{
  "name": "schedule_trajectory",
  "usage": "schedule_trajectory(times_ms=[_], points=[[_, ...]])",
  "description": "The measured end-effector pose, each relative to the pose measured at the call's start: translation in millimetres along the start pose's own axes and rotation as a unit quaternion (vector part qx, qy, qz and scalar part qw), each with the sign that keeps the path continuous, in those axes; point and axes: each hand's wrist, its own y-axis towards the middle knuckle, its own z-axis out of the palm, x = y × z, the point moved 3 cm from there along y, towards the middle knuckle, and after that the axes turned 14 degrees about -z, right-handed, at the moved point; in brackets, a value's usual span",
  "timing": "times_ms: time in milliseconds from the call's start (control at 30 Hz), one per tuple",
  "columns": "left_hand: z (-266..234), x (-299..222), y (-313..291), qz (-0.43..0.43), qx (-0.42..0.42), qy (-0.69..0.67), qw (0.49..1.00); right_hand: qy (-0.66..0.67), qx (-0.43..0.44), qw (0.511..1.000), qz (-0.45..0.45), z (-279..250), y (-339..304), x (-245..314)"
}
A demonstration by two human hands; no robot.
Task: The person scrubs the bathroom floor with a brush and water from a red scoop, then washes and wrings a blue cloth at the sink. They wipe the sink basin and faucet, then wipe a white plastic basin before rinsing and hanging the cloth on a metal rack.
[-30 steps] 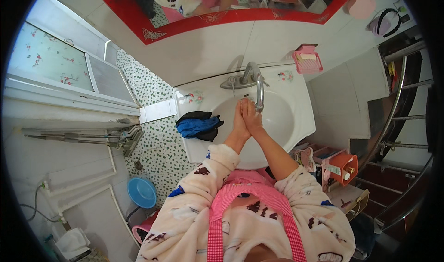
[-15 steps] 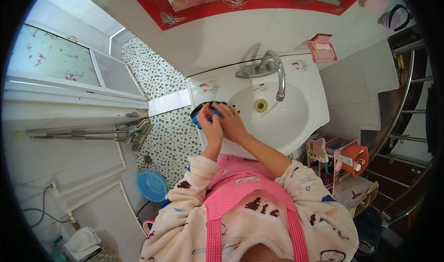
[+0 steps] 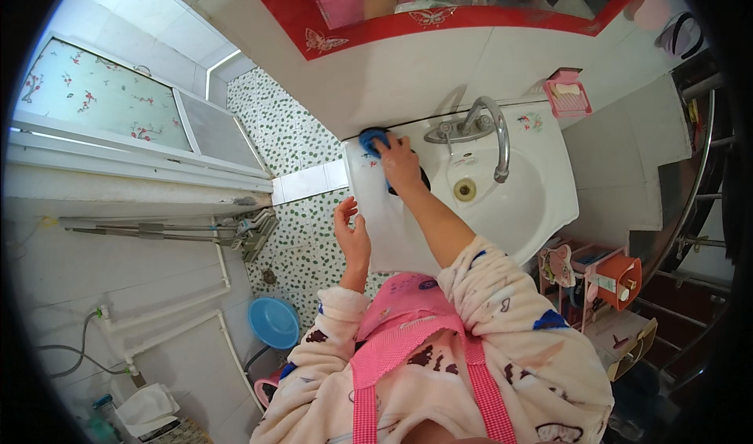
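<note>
A white ceramic washbasin (image 3: 376,244) with a floral print stands in front of me. At its back left corner my right hand (image 3: 401,165) presses down on a bunched blue-and-black cloth (image 3: 374,141). Dark and blue parts of it also show beside and below the palm, and the hand hides the rest. My left hand (image 3: 353,238) is held apart at the basin's left edge, holding nothing, its fingers parted and slightly curled. Right of my right hand are the chrome faucet (image 3: 500,150) and the drain (image 3: 465,190).
A red-framed mirror (image 3: 439,18) hangs above the basin. On the wall to its right is a pink soap dish (image 3: 568,97). A pink rack (image 3: 588,260) stands at the right. A blue bowl (image 3: 274,323) is low on the left, near folded metal rods (image 3: 157,231).
My hands have separated. The right one has moved with the cloth to the basin's back left corner, and the left has drawn back toward me, off the cloth. The view has shifted slightly.
</note>
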Motion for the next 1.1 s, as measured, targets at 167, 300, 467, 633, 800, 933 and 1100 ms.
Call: schedule_trajectory(times_ms=[167,300,467,633,800,933,1100], points=[[-4.3,14.1,0.7,-0.033,0.041,0.014,0.999,-0.024,-0.044,0.986,0.162,-20.2,-45.7,-33.2],[5.5,12.7,3.7,-0.037,0.067,0.004,0.997,0.020,0.014,0.975,0.221,-35.5,-89.6,-32.1],[7.7,28.0,22.2,-0.025,0.083,-0.002,0.996,0.150,-0.119,0.965,0.177,-39.9,-106.8,13.5],[10.9,29.2,29.1,-0.055,0.043,0.027,0.997,0.178,-0.015,0.984,0.024,-14.0,-156.1,78.5],[19.1,32.8,37.1,-0.027,0.081,0.075,0.993,0.105,0.075,0.991,-0.033,-27.9,-239.2,57.5],[50.9,22.2,29.1,-0.006,0.168,0.074,0.983,0.059,0.067,0.979,0.183,-35.5,-280.9,-16.8],[107.6,-19.6,-12.5,0.012,0.342,0.079,0.936,0.282,-0.201,0.847,0.402,-88.4,-284.3,-100.0]])
